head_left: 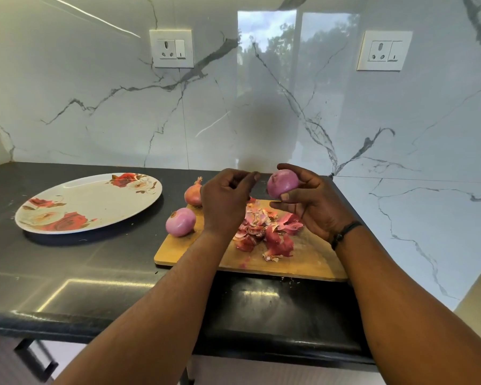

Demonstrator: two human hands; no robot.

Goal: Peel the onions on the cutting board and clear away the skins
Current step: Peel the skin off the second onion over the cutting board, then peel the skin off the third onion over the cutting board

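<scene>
My right hand (308, 201) grips a peeled purple onion (282, 183), held up above the wooden cutting board (311, 259). My left hand (227, 197) hovers just left of it with fingers curled; whether a scrap of skin is pinched in them I cannot tell. A heap of reddish onion skins (267, 232) lies on the board beneath both hands. Another peeled onion (180, 221) sits at the board's left corner. An onion still in its brown skin (194, 193) stands behind it, partly hidden by my left hand.
A large oval plate with a rose pattern (95, 201) lies on the black counter (67, 268) left of the board. A marble wall with two sockets rises close behind, and another marble wall closes the right side.
</scene>
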